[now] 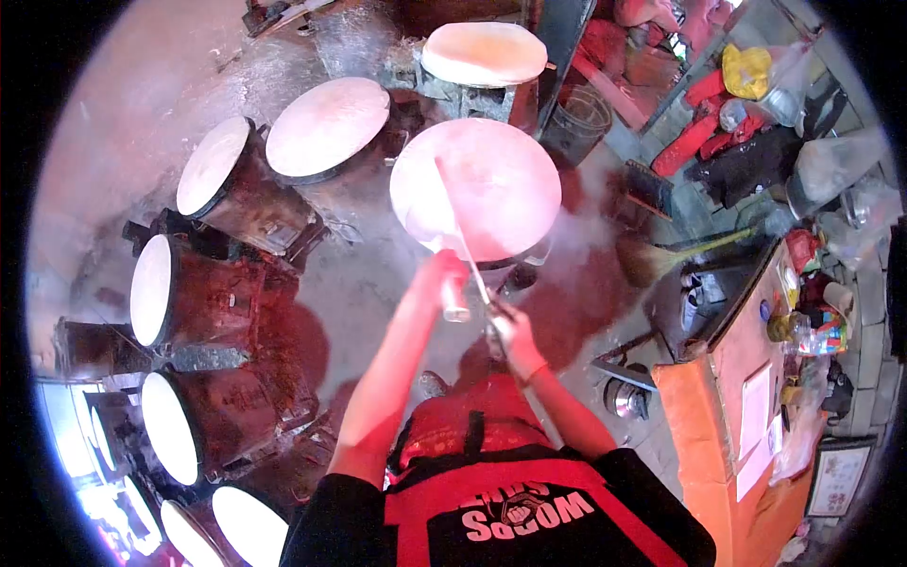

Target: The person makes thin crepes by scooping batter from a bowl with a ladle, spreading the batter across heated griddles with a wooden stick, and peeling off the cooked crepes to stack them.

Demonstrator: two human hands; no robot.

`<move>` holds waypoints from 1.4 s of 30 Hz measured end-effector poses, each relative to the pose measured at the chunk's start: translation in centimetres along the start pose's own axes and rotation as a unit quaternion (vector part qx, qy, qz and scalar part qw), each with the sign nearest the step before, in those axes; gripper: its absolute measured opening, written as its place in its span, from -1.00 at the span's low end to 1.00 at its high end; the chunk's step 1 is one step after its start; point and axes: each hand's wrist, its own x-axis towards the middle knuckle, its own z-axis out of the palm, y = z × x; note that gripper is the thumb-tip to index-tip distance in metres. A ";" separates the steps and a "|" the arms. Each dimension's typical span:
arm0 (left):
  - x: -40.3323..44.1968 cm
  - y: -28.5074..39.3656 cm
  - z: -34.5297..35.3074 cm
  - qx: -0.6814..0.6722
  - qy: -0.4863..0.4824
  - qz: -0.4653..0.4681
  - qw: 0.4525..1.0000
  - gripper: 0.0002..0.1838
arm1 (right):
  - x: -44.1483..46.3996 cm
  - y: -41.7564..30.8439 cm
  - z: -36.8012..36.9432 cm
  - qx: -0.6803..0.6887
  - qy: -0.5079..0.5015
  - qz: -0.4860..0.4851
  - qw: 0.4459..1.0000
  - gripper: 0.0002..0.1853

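In front of me a large round griddle has a pale, bright surface with steam around it. My left hand is closed at its near edge around a pale cylindrical handle. A blurred whitish part shows above that fist; its shape is unclear. Lower and to the right, my right hand grips a long thin stick. The stick passes beside my left hand and reaches over the griddle, its far end faint against the bright surface.
Several round-topped stoves curve along the left, and another pale round top stands behind. A dark bucket and a straw broom are at right. An orange-sided table with papers stands near a metal kettle.
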 end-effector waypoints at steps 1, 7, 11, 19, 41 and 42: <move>-1.6 2.2 -0.6 -0.115 -0.085 -0.121 0.982 -0.94 | 0.8 -0.9 -1.4 -0.036 -0.023 -0.085 0.995 -0.63; -9.2 4.4 0.6 0.019 -0.053 -0.087 0.995 -0.92 | 2.9 -3.5 -5.6 -0.342 0.109 -0.283 0.890 -0.54; -10.6 4.2 -1.0 -0.074 -0.013 -0.099 0.992 -0.90 | 0.4 -0.1 -5.0 -0.421 -0.108 -0.160 0.886 -0.47; -18.9 -1.9 -12.0 -0.237 0.122 0.047 0.963 -0.94 | 2.8 -7.1 -6.1 -0.391 -0.063 -0.288 0.872 -0.58; -43.2 -9.7 -30.8 -0.545 0.240 0.631 0.497 -0.93 | -22.3 16.7 52.7 -0.415 -0.782 -0.394 0.247 -0.83; -43.0 -11.1 -31.0 -0.562 0.246 0.646 0.454 -0.92 | -24.5 18.1 52.9 -0.361 -0.811 -0.408 0.215 -0.85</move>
